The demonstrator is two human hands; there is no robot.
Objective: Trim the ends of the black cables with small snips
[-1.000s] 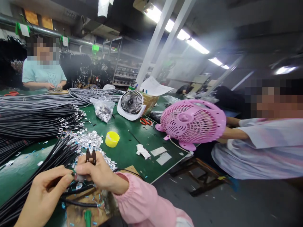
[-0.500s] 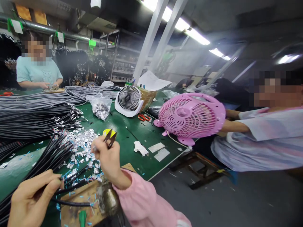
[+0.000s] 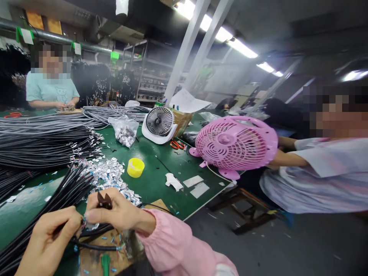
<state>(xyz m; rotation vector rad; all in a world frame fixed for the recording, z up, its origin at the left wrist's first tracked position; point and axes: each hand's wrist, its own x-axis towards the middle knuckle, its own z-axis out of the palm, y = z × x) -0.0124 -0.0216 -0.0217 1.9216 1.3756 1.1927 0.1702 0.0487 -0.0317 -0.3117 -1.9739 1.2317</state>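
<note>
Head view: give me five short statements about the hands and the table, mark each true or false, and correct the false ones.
1. The right hand holds dark snips. True.
2. The left hand lies flat on the table. False: its fingers are curled at a cable end, close by the right hand.
3. The right forearm's sleeve is green. False: it is pink.
4. In the picture, the pink fan stands to the right of the white fan. True.
5. The clear bag is empty. False: small pieces show inside it.
</note>
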